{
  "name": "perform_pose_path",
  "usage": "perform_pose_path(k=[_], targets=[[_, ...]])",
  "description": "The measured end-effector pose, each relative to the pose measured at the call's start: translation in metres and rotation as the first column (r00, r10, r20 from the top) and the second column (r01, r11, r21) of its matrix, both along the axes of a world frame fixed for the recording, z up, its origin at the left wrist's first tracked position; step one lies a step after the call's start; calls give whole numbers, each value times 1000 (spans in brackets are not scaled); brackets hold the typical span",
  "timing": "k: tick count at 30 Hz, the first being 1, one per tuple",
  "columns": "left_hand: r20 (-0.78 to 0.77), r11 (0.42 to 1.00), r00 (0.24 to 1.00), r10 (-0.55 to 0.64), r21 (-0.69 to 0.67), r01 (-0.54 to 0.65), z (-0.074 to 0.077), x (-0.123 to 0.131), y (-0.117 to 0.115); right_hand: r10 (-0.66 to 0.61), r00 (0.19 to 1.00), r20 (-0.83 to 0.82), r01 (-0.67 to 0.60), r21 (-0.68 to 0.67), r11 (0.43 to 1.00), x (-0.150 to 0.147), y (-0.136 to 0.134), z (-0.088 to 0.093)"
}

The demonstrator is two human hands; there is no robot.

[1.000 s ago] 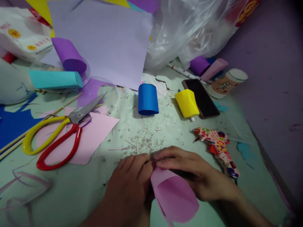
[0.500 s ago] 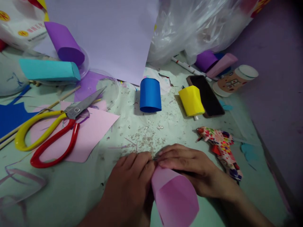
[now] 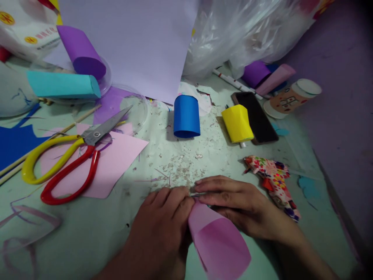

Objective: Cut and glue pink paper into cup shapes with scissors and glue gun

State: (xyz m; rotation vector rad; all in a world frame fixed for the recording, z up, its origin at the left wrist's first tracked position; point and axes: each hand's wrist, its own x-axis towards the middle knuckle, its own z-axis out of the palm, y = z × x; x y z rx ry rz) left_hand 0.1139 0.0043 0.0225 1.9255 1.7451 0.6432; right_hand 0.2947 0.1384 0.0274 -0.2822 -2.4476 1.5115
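A rolled pink paper tube [image 3: 221, 245] lies at the near edge, its wide opening facing me. My left hand [image 3: 166, 217] is closed on the tube's far left end, fingers curled and pressed together. From the other side my right hand [image 3: 236, 202] grips the same end, fingertips meeting those of the left. What lies under the fingertips is hidden. Beyond the hands stands a blue paper tube [image 3: 187, 116]. To its right a yellow paper piece [image 3: 237, 123] leans by a dark phone [image 3: 259, 120].
Scissors [image 3: 93, 136] with yellow and red handles lie open on pink paper [image 3: 122, 155] at left. A flower-patterned glue gun [image 3: 274, 181] rests right of my hands. A paper cup [image 3: 291, 99], plastic bag [image 3: 233, 35], purple tube [image 3: 81, 50] and turquoise tube [image 3: 61, 84] stand farther back.
The pink tube's open end has swung slightly right. My right hand's fingers have shifted a little at the far end, while both hands stay on the tube. The view has moved slightly.
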Motion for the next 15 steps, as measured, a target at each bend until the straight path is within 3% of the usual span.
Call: perform_pose_path(k=[7, 15], targets=[[11, 999, 1000, 16, 28, -16, -4, 2, -1, -75, 997, -8, 76, 149, 986, -9, -7, -2], [-9, 997, 1000, -23, -70, 22, 2, -1, 0, -73, 983, 168, 69, 33, 997, 9, -8, 18]])
